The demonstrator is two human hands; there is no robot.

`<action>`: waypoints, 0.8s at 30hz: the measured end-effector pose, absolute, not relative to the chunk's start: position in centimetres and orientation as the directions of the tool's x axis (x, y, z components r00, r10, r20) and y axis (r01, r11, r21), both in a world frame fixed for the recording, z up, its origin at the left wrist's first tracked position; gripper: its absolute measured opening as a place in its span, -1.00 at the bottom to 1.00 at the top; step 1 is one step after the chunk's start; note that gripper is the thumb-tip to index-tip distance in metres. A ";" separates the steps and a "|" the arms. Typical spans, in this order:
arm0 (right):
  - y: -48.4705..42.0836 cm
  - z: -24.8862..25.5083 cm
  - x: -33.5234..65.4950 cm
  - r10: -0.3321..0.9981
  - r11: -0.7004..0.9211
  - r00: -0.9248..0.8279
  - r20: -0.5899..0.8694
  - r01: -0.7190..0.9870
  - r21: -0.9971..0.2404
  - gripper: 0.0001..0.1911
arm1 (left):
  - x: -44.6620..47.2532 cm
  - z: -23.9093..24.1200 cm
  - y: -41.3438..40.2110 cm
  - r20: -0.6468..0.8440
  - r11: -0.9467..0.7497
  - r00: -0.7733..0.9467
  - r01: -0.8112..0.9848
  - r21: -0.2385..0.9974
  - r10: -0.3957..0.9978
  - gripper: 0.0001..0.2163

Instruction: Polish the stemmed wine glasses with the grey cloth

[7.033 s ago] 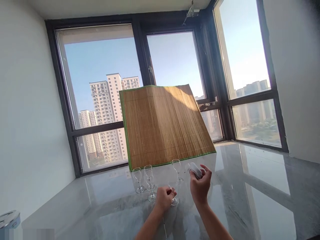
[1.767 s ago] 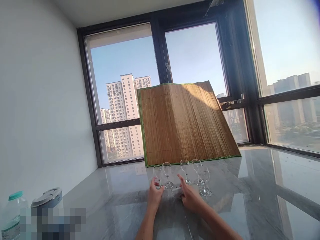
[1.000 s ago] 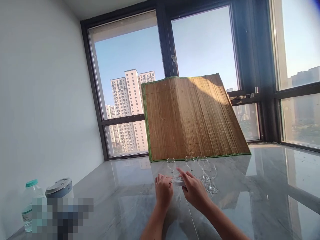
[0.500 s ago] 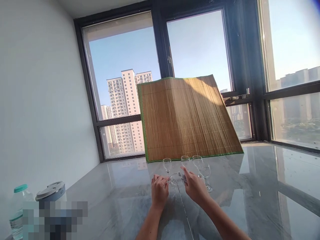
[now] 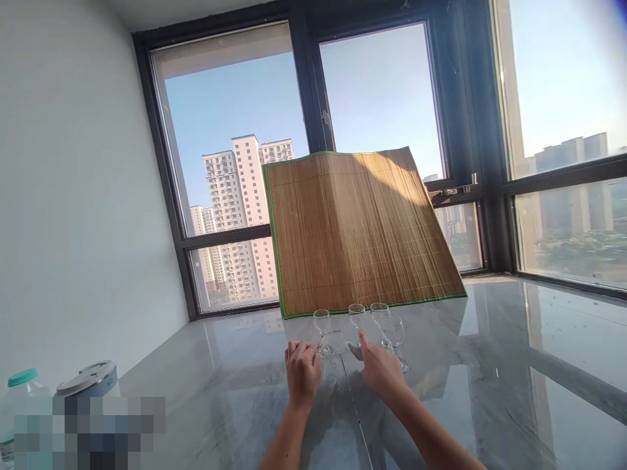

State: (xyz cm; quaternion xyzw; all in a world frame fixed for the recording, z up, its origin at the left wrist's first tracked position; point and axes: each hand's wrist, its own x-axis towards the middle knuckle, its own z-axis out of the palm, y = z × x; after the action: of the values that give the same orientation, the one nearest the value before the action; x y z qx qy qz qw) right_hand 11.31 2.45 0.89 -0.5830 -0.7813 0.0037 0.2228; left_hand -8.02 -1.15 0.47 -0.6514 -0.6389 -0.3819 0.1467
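Several clear stemmed glasses stand close together: one glass on the left, a second glass in the middle, and a third glass and fourth glass on the right. A faint clear outline, seemingly a glass lying on its side, shows between my hands. My left hand has its fingers curled at that lying glass's left end, beside the left glass's foot. My right hand holds its index finger and thumb apart, the finger at the middle glass's stem. The right hand partly hides the right-hand glasses.
A bamboo mat with green edging leans against the window behind the glasses. At the lower left stand a lidded cup and a bottle with a teal cap, partly blurred out. The grey surface is glossy and reflective.
The view has shifted slightly, so everything sits a bit further left. My right thumb and index finger look a little more spread. The standing glasses keep their places.
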 end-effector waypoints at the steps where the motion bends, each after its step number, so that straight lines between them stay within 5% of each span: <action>1: 2.4 0.9 11.3 0.904 0.344 -0.235 0.357 0.896 -0.280 -0.14 | -8.0 0.4 -1.1 0.691 -0.165 -0.077 0.947 0.276 0.718 -0.68; 6: 2.4 0.9 10.7 0.840 0.511 -0.331 0.430 0.748 -0.424 -0.17 | -7.9 -0.2 -0.9 0.738 -0.235 -0.002 0.947 0.218 0.675 -0.67; 12: 3.1 0.7 10.0 0.812 0.558 -0.143 0.565 0.473 -0.682 -0.33 | -8.5 -0.1 -0.9 0.748 -0.159 -0.072 0.960 0.232 0.659 -0.69; 19: 3.6 0.5 9.9 0.791 0.605 -0.120 0.600 0.297 -0.739 -0.53 | -8.2 0.1 -1.3 0.748 -0.173 -0.034 0.965 0.197 0.663 -0.71; 24: 3.9 -0.3 9.8 0.773 0.602 -0.044 0.633 0.364 -0.711 -0.41 | -8.2 -0.3 -0.9 0.726 -0.174 -0.078 0.948 0.266 0.683 -0.70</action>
State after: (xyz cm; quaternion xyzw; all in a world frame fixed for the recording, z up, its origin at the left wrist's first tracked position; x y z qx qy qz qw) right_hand 9.78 3.87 -0.31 -0.4065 -0.6991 0.1832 0.5590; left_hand -8.15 -0.89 -0.26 -0.6577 -0.6202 -0.3931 0.1683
